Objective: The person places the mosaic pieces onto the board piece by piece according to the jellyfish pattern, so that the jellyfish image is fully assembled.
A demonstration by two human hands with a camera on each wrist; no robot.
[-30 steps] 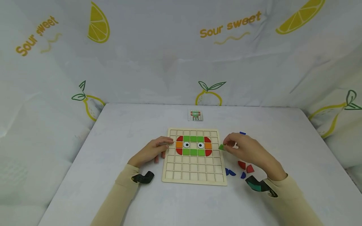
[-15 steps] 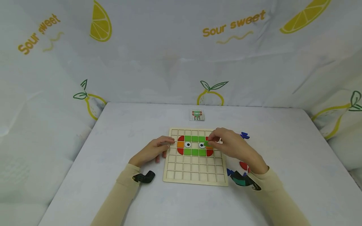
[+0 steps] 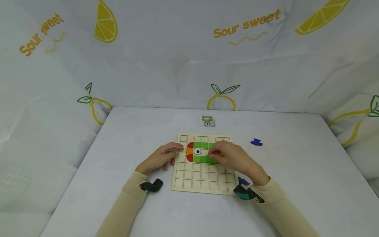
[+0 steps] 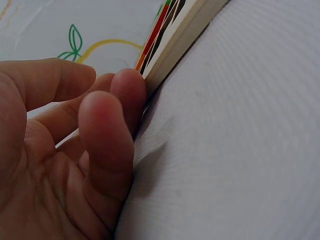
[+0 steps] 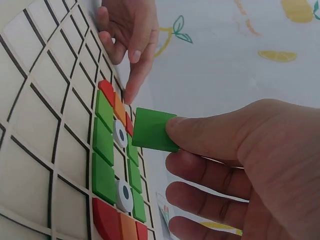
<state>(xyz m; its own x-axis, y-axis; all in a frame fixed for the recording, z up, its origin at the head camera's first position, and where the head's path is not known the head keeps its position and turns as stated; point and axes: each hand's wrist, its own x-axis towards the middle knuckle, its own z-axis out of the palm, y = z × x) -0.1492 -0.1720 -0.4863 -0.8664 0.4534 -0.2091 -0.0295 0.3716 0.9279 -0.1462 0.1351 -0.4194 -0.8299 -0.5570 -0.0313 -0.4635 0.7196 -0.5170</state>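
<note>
A pale wooden grid board lies on the table, bearing red, orange and green pieces and round eye pieces. Between thumb and fingertips, my right hand pinches a green square above the board; in the right wrist view it is clear of the laid pieces. My left hand rests at the board's left edge, its fingers loosely bent and fingertips touching the rim. In the head view the right hand hides the right eye piece and most of the right end of the pattern.
Behind the board lies a small picture card showing a coloured figure on a grid. Blue pieces lie right of the board, and more blue pieces sit beside its lower right edge, near the right wrist's dark camera mount.
From right of the board, my right hand has moved left over the pattern with the green square. The left hand has stayed at the board's edge.
</note>
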